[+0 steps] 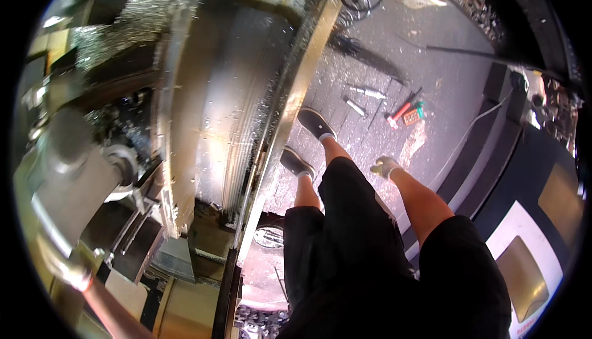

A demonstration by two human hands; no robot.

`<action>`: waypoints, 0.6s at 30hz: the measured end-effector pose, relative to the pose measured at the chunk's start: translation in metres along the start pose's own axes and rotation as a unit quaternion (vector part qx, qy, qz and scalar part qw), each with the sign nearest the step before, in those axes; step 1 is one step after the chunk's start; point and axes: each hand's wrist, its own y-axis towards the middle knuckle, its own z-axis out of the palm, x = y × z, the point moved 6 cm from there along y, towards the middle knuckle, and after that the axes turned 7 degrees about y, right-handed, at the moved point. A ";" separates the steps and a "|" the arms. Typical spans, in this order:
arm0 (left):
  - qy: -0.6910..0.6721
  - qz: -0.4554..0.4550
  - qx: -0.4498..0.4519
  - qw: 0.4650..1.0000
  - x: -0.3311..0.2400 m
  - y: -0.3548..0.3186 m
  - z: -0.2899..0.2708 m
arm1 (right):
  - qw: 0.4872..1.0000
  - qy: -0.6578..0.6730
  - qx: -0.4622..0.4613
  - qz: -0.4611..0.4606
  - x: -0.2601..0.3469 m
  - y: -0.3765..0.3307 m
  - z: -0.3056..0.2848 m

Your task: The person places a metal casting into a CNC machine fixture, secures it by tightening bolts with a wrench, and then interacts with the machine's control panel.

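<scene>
Silver bar (52,227), left hand (65,271) near, metal trough (225,92) holding chips (236,116)

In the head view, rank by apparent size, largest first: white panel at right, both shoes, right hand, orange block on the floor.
1. White panel
2. Right shoe and left shoe, too alike to rank
3. Right hand
4. Orange block

1 view: L cam of head pair, wide fisheye, at wearer's head ht, facing steeply down; round dark rim, edges bent. Wearer's shorts (357,234) close at btm, shoes (316,122) farther off nr ctr; machine (231,105) fills L side, floor (456,92) shows upper R
</scene>
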 end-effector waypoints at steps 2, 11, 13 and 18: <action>-0.167 -0.093 0.031 0.981 -0.010 -0.006 0.011 | 0.997 0.046 -0.026 -0.056 -0.009 -0.016 -0.008; -0.463 -0.207 -0.067 0.859 -0.022 0.038 -0.047 | 0.952 0.284 0.085 -0.079 0.067 -0.070 -0.106; -0.517 -0.301 -0.071 0.798 -0.012 -0.001 -0.058 | 0.954 0.261 0.076 -0.126 0.083 -0.082 -0.133; -0.571 -0.545 -0.144 0.596 -0.063 -0.121 -0.073 | 0.978 0.156 -0.054 -0.130 0.126 -0.165 -0.163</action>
